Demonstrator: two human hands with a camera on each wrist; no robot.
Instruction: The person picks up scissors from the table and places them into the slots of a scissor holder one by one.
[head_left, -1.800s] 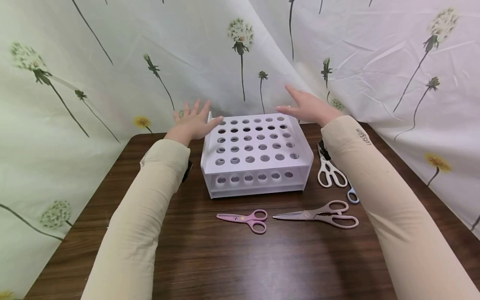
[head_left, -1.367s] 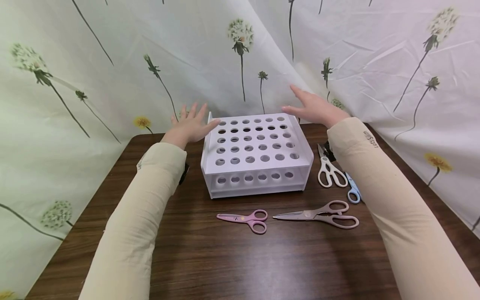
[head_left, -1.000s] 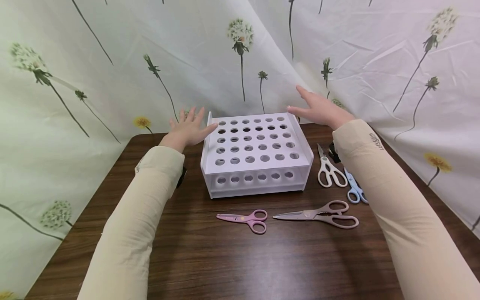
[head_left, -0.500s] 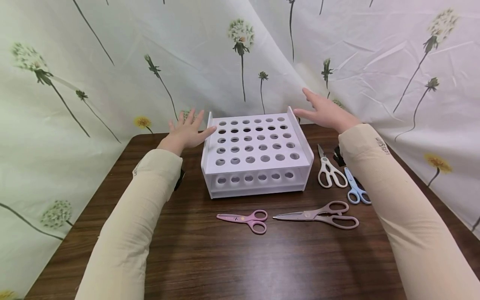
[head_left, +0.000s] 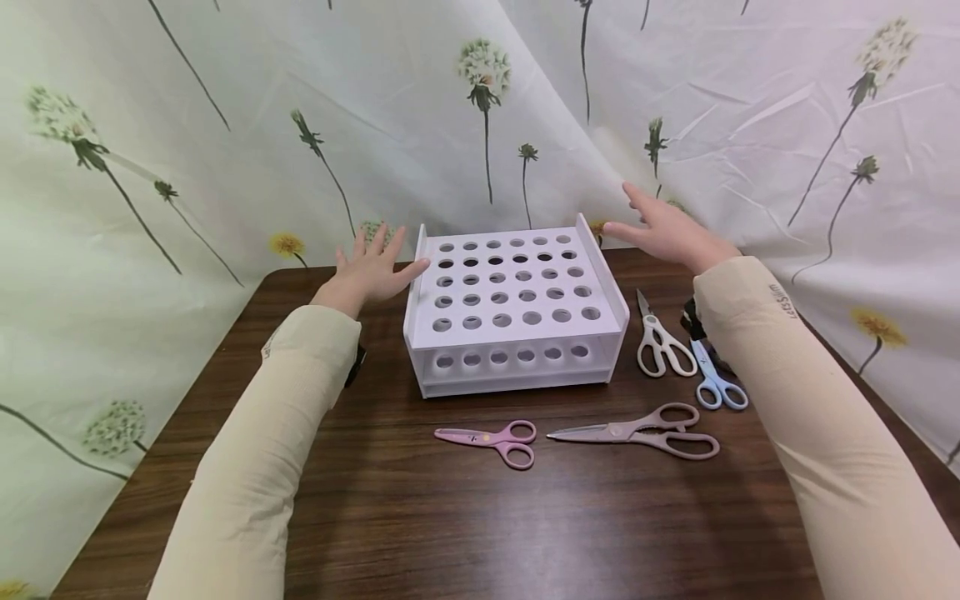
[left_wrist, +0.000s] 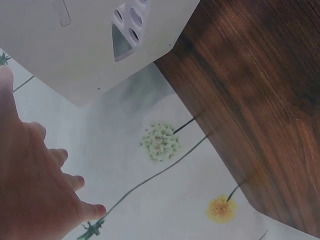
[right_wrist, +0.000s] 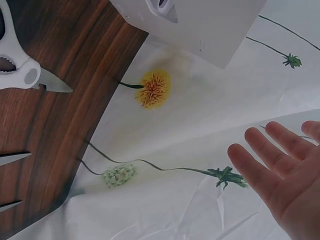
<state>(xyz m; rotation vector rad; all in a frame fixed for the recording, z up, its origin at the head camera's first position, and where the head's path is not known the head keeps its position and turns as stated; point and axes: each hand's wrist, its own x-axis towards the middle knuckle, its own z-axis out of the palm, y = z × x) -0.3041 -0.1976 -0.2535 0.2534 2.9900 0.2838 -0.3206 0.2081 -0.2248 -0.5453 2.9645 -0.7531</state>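
A white rack (head_left: 512, 287) with rows of round holes stands near the back of the table. My left hand (head_left: 367, 277), fingers spread, hovers by the rack's left side; its thumb overlaps the left wall in the head view, and I cannot tell if it touches. Off the rack's right side, my right hand (head_left: 672, 235) is in the air with straight fingers and holds nothing. In the left wrist view the left hand (left_wrist: 37, 175) appears apart from the rack's side wall (left_wrist: 90, 50). The right wrist view shows the right palm (right_wrist: 295, 185) away from the rack (right_wrist: 200, 30).
Pink scissors (head_left: 487, 437) and larger greyish-pink scissors (head_left: 622, 431) lie in front of the rack. White-handled scissors (head_left: 655, 333) and blue scissors (head_left: 708, 375) lie to its right. A curtain (head_left: 420, 83) printed with dandelions hangs close behind the brown table (head_left: 480, 533).
My hands have drifted apart: the left a little left and nearer, the right rightward from the rack's back corner. The blue scissors have come out from under the right sleeve. The rack stays put.
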